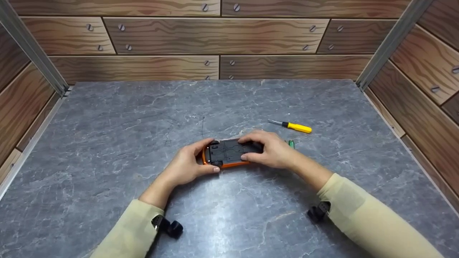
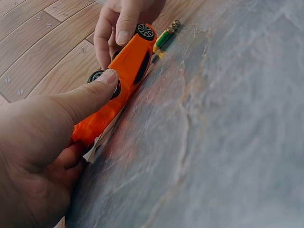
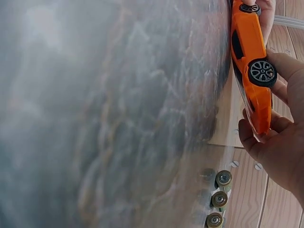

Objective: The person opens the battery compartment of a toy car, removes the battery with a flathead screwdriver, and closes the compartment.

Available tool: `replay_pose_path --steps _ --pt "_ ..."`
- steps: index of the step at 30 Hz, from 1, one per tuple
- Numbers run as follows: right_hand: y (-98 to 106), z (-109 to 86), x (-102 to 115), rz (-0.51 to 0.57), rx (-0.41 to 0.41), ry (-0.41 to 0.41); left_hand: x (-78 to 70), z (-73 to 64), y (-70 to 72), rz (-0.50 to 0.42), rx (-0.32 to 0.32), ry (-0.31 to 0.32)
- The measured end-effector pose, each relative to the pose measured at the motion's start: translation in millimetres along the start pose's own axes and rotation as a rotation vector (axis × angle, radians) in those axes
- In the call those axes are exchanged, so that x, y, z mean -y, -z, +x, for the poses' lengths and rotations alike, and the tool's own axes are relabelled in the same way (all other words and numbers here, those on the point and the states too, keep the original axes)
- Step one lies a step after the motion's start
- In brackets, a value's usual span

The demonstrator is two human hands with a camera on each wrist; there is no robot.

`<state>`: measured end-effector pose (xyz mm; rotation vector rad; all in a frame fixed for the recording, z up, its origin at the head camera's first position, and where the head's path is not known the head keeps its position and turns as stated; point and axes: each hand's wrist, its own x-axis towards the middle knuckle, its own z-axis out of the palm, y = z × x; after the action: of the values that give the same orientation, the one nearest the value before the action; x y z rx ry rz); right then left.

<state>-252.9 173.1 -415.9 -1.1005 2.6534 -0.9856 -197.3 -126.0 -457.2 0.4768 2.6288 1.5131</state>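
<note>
An orange toy car point(image 1: 229, 152) lies upside down, its black underside facing up, low over the tabletop or on it; I cannot tell which. My left hand point(image 1: 183, 163) grips one end, the thumb by a wheel on the near side and fingers on the far side. At the opposite end my right hand point(image 1: 275, 150) holds the car between thumb and fingers. In the left wrist view the left thumb lies against a wheel of the toy car point(image 2: 128, 66). The right wrist view shows the side of the toy car point(image 3: 249, 38) and its spoked wheels.
A yellow-handled screwdriver point(image 1: 299, 127) lies beyond the right hand. Green batteries point(image 1: 291, 144) are partly hidden behind that hand; three battery ends point(image 3: 219, 199) show in the right wrist view. Wood-patterned panels point(image 1: 215, 36) border the grey marbled table point(image 1: 125, 118).
</note>
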Motion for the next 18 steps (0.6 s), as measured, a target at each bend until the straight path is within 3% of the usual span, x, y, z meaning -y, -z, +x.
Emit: replay_pose_path --steps 10,18 --pt "14 -17.6 -10 0.049 -0.037 0.011 -0.6 -0.4 -1.0 -0.006 0.010 0.018" --pt "27 -30.4 -19 0.086 -0.035 0.005 1.3 -1.0 -0.7 -0.016 -0.001 -0.001"
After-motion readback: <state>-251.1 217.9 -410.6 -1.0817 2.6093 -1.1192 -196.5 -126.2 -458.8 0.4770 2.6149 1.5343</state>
